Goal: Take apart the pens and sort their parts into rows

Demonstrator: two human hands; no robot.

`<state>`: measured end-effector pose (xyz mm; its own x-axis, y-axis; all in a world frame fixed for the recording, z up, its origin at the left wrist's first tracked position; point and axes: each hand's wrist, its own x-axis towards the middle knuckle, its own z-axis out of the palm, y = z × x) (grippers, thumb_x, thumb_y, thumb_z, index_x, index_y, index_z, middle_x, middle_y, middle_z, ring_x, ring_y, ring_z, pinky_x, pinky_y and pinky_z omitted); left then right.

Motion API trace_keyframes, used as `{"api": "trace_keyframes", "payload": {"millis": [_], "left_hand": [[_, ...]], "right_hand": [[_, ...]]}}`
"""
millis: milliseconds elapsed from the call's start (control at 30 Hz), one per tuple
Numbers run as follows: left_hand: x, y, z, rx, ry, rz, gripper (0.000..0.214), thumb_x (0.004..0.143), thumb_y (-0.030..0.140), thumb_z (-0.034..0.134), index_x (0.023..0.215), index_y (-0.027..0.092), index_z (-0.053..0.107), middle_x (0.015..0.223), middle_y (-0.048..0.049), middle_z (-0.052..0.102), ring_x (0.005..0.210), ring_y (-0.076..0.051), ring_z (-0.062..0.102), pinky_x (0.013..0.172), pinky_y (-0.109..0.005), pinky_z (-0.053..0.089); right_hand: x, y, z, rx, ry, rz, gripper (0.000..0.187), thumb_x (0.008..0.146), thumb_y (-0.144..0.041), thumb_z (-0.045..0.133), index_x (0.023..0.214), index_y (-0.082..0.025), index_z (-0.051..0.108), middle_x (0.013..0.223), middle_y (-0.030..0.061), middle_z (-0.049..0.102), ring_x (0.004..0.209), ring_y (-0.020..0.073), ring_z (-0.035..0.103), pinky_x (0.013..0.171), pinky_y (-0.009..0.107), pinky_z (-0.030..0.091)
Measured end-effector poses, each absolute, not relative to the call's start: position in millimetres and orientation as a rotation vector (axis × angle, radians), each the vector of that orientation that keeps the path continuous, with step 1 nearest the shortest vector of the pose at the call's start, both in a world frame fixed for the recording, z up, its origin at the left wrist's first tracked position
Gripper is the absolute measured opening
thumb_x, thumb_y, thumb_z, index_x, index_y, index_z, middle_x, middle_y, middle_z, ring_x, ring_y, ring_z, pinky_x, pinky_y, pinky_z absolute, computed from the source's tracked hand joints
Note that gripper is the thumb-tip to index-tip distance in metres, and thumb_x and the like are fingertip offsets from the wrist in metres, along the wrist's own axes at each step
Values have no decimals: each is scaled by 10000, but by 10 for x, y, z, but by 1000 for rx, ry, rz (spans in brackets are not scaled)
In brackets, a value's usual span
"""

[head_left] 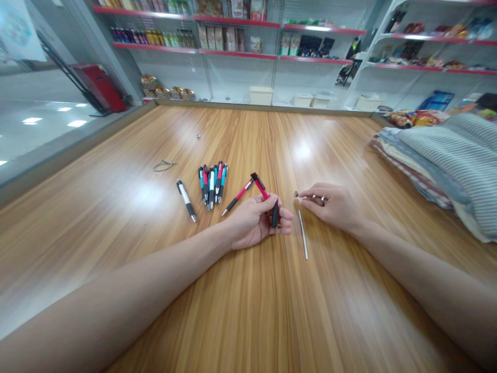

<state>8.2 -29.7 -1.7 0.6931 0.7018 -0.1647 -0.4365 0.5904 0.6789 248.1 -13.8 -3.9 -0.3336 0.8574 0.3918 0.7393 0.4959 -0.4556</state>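
Observation:
My left hand [258, 220] is closed around a pink-and-black pen [264, 190], whose black grip end points down with no silver tip showing. To the right, my right hand [330, 204] pinches a small silver pen tip [296, 194] between thumb and fingertips, low over the table. A thin pale ink refill [303, 235] lies just below those fingers. Another pink pen [236, 198] rests beside my left hand, its upper end overlapping the held pen in view. Further left are a bunch of pens [212, 184] in teal, pink and white, and a single white pen [187, 201].
A grey looped cord [163, 165] and a small shiny piece [198, 136] lie on the wooden table [217, 311]. Folded striped cloths [446, 166] are stacked at the right. Behind the table's raised edge stand shelves [238, 53] of packaged goods.

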Motion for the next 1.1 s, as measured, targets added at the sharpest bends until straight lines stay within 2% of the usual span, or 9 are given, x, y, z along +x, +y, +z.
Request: {"api": "trace_keyframes", "payload": {"millis": [133, 500, 733, 1100], "left_hand": [[77, -297, -35, 662, 419, 690, 220, 982, 256, 419, 849, 135, 546, 823, -85, 693, 711, -168, 685, 729, -356, 569], [77, -290, -58, 670, 401, 700, 228, 984, 262, 418, 857, 132, 556, 832, -91, 695, 716, -169, 685, 730, -360, 571], [77, -289, -55, 666, 393, 702, 239, 989, 261, 403, 849, 135, 550, 821, -88, 695, 711, -167, 679, 725, -358, 569], [81, -297, -28, 663, 411, 703, 237, 987, 246, 398, 848, 135, 555, 813, -90, 691, 700, -164, 674, 718, -357, 570]], "right_hand": [[2477, -127, -63, -1249, -2205, 251, 150, 865, -280, 630, 898, -206, 757, 798, 41, 687, 596, 120, 558, 573, 278, 439], [2464, -122, -61, -1131, -2249, 251, 161, 873, -201, 608, 937, -214, 755, 873, 44, 684, 627, 109, 562, 569, 266, 446], [2471, -150, -41, -1116, -2241, 267, 153, 863, -224, 624, 954, -203, 745, 870, 51, 679, 578, 96, 529, 526, 261, 425], [2470, -138, -52, -1118, -2251, 260, 150, 863, -246, 627, 944, -207, 747, 858, 49, 676, 608, 110, 541, 553, 270, 437]]}}
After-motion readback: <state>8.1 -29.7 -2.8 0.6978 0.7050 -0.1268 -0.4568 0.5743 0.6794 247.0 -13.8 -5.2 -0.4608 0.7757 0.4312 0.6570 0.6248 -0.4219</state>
